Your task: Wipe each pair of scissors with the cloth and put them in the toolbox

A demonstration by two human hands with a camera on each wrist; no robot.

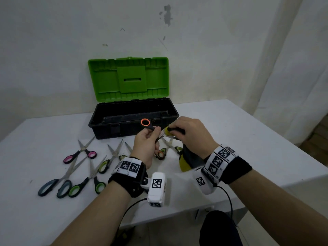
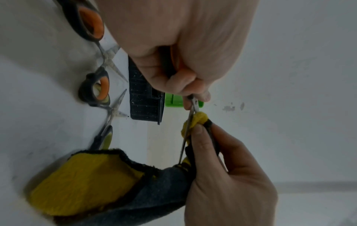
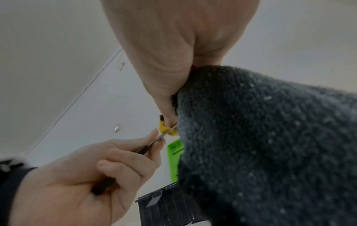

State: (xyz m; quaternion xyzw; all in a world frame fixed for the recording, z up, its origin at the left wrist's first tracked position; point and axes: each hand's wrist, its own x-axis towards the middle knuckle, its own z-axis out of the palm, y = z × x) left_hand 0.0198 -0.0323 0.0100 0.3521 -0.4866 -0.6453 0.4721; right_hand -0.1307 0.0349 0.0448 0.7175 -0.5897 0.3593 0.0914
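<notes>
Gripped scissors (image 1: 150, 129) in left hand (image 1: 145, 144), blades pointing right, long axis level; pinched cloth (image 1: 186, 160) round blades with right hand (image 1: 192, 134), before toolbox (image 1: 133, 119).

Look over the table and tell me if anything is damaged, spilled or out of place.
Nothing stands out. The toolbox sits open with its lid up, the waiting scissors lie loose on the table, and the left hand holds one pair while the right hand wipes its blade with the cloth.
</notes>
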